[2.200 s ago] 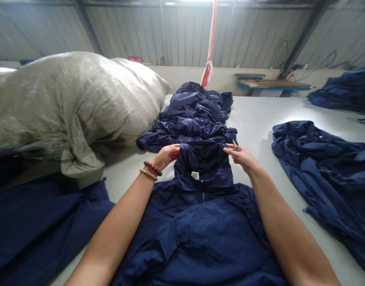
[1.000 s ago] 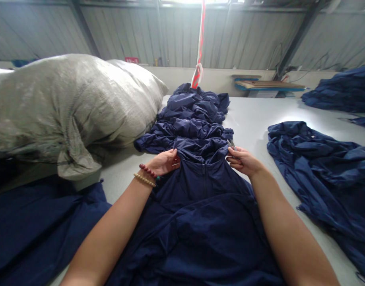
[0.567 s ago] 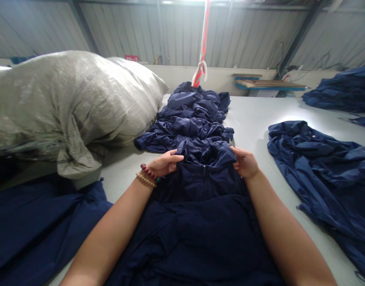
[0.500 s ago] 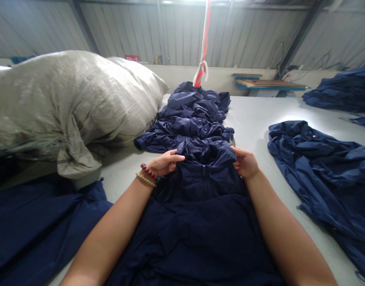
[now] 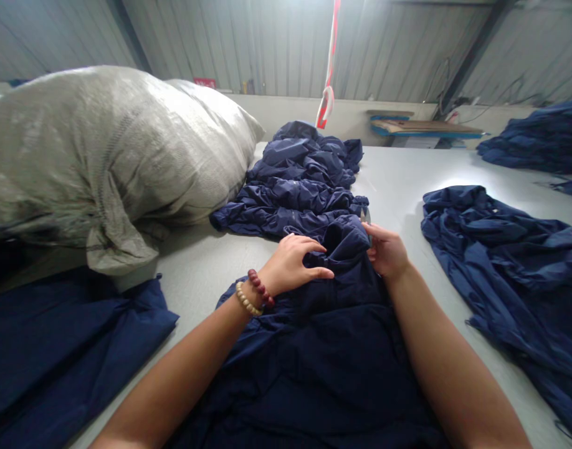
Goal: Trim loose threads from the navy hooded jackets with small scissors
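Observation:
A dark navy garment [image 5: 333, 355] lies spread before me on the pale table. Over its upper part is my left hand [image 5: 295, 263], with thumb and fingers apart and nothing between them; two bead bracelets circle the wrist. At the garment's upper right edge, my right hand [image 5: 384, 249] has its fingers closed around small scissors [image 5: 364, 215], whose pointed metal tips stick up past the fingers. Those fingers also touch the garment's edge. Just beyond both hands, more crumpled navy garments [image 5: 309, 162] lie in a row.
Large pale woven sacks [image 5: 174, 143] bulge at the left. Navy cloth [image 5: 71, 349] lies at the lower left, another garment [image 5: 501, 262] at the right, and a pile [image 5: 538, 140] at the back right. A red-and-white strip [image 5: 330, 75] hangs over the table [image 5: 393, 181].
My left hand has let go of the garment's upper left edge and moved right, its fingers now apart. The garment's upper left part has slumped inward. My right hand has barely moved.

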